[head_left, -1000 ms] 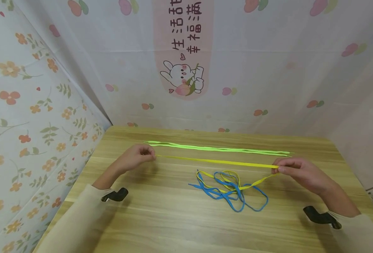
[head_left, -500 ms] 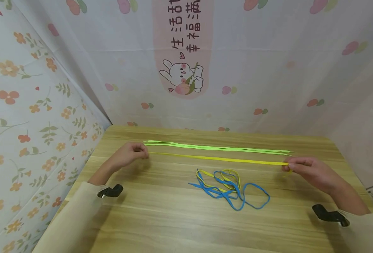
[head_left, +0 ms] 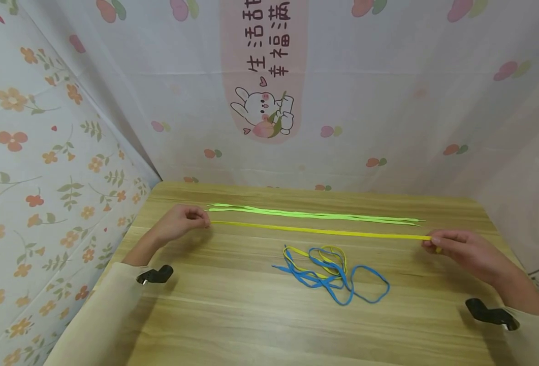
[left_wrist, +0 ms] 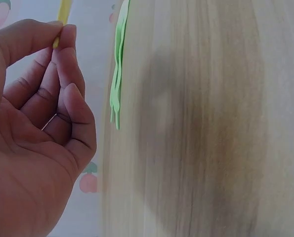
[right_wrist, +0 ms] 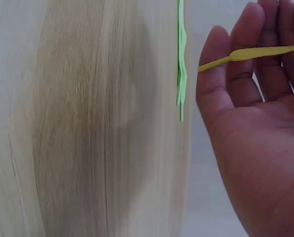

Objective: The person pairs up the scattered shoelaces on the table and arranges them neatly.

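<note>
Floral cloth (head_left: 22,168), a rabbit-print hanging (head_left: 342,91) and a wood-grain table (head_left: 232,325) suggest a homelike nook.

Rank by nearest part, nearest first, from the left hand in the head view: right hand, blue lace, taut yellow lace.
1. Taut yellow lace, pinched in the left hand
2. Blue lace, tangled between the hands
3. Right hand, at right

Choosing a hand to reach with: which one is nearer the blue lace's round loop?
Right. The right hand is to the right of the loop and slightly farther back; the left hand is much farther off, to its left and back.
</note>
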